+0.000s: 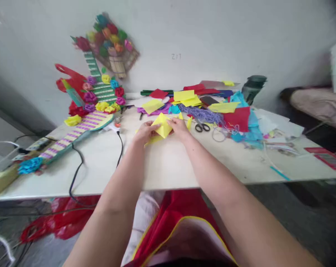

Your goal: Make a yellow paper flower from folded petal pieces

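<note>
A folded yellow paper [162, 126] sits on the white table [168, 163] between both my hands. My left hand [144, 132] grips its left side with the fingers curled over the edge. My right hand [180, 128] pinches its right side. A second yellow piece [153, 139] lies flat just under the left hand.
Black-handled scissors [202, 127] lie right of my hands. Behind them is a heap of coloured paper and felt sheets [201, 102] with purple yarn. Paper-flower crafts [95, 98] stand at the left. A black cable [77, 170] runs over the table's front edge.
</note>
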Demonstrator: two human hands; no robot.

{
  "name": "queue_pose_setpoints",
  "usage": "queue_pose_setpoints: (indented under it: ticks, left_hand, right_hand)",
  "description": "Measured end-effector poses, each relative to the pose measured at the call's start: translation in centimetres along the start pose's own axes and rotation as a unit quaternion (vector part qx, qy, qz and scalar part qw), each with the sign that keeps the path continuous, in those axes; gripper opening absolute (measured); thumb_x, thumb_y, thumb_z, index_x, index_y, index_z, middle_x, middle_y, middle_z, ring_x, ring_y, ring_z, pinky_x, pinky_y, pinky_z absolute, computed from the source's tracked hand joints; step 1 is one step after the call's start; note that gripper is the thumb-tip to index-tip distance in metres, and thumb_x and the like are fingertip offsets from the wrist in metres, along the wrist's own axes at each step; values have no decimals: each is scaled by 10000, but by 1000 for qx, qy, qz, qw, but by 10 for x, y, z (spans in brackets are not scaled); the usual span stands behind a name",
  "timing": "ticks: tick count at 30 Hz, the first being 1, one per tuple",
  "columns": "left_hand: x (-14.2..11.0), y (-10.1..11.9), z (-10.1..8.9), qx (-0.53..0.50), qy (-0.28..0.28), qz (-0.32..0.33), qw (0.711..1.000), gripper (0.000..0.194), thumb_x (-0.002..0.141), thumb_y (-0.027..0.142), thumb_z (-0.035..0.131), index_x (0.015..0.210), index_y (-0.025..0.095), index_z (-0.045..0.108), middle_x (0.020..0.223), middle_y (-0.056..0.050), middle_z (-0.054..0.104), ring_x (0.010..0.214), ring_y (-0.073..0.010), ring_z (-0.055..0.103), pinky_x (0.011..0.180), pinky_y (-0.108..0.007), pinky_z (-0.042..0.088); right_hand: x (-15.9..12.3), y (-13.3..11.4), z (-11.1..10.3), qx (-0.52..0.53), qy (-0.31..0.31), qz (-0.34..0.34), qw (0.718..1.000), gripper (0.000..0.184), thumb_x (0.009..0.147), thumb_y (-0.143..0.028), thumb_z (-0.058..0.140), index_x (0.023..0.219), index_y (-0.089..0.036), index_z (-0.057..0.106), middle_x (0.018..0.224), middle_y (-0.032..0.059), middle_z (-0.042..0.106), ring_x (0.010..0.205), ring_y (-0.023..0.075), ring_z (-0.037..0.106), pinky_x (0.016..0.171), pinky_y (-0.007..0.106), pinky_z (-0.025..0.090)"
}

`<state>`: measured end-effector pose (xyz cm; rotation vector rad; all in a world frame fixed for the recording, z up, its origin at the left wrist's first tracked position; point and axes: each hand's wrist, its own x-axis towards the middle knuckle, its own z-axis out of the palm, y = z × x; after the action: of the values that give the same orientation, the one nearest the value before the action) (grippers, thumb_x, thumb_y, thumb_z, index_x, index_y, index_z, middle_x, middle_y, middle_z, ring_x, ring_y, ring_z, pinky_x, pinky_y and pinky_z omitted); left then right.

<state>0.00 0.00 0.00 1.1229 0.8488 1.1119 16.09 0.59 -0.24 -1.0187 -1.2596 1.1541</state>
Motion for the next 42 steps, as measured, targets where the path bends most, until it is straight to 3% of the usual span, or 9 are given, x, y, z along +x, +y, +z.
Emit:
queue_pose_setpoints:
  ticks: [10,17,24,28,42]
  left_hand:
    - [2,-2,-1,59,51,27,997,421,463,272,831,759,119,575,656,-16,649,584,-143,624,600,-270,513]
    - [2,-3,-1,27,13,10,999,460,503,280,824,864,102,601,709,-43,663,640,-167,641,655,-305,522]
    - [3,-4,-2,30,21,19,999,447,520,262,819,880,94,614,729,-54,668,661,-172,644,663,-305,514]
    - [3,-4,-1,30,28,19,999,444,504,257,825,860,93,617,706,-50,663,642,-171,637,661,-311,514]
    - [4,-7,-4,84,16,28,996,427,525,332,805,850,105,647,701,-49,653,614,-161,609,627,-293,487]
  right_hand:
    - [-5,-5,0,3,-12,0,1000,107,698,-257,627,693,-156,591,557,-35,565,493,98,533,414,191,437]
    - [-7,-10,1,-23,-2,1,1000,117,665,-202,656,760,-144,621,592,-32,587,522,98,551,431,186,447]
    - [-7,-8,-6,-6,-89,19,996,174,704,-184,621,874,-149,618,614,-20,615,495,112,576,438,213,473]
    - [-5,-7,-5,-19,-71,19,997,230,662,-92,623,886,-142,617,631,-25,622,508,106,575,446,212,481]
    - [-4,-3,-3,-49,-77,-2,996,307,668,-96,603,971,-135,635,717,-10,651,560,107,581,545,249,526]
